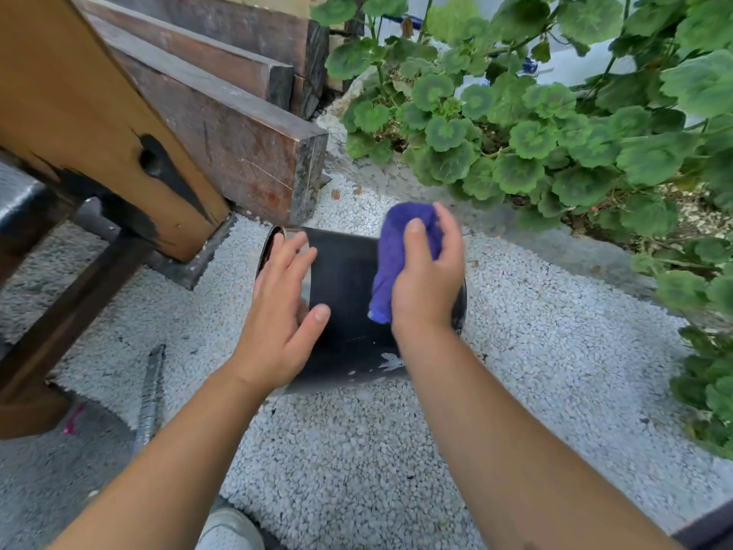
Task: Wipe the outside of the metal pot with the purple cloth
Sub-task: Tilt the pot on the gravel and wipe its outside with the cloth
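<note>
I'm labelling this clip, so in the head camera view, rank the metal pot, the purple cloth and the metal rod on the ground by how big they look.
1. metal pot, lying on its side, partly hidden by both hands.
2. and 3. unsure: the purple cloth is bunched in the right hand, while the metal rod is long but thin.

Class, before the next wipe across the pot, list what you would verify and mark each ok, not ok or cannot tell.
1. Cloth gripped in right hand: ok.
2. Left hand steadying the pot near its rim: ok.
3. Pot lying on its side on the gravel, wall facing up: ok.
4. Cloth touching the pot wall: cannot tell.
5. Wall clean: not ok, pale smears near the right wrist.
6. Underside condition: cannot tell, hidden.
</note>
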`<move>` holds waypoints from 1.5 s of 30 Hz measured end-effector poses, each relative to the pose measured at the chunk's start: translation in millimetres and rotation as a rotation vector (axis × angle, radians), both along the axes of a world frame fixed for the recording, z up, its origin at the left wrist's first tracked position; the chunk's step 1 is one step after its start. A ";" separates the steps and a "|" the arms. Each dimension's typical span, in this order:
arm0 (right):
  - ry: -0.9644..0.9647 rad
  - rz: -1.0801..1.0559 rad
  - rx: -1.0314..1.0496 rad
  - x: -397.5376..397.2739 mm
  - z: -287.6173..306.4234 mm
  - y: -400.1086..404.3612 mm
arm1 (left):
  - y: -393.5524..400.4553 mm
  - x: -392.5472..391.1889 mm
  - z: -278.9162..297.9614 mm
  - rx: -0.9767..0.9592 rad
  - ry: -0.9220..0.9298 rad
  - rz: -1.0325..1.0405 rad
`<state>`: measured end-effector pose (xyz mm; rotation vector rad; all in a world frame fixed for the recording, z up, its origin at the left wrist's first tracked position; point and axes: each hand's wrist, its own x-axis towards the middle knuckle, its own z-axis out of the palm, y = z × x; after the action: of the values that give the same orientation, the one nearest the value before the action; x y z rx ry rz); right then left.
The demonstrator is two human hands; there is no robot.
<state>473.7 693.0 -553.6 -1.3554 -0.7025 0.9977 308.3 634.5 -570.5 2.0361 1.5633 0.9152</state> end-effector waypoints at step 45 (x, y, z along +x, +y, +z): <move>-0.669 0.073 0.003 17.4 -65.9 -23.6 | -9.4 39.4 -22.4 -0.058 -0.098 -0.020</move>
<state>491.1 669.4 -619.5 -1.6830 -1.2535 0.5828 347.7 625.1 -592.9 1.9338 1.4980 0.9363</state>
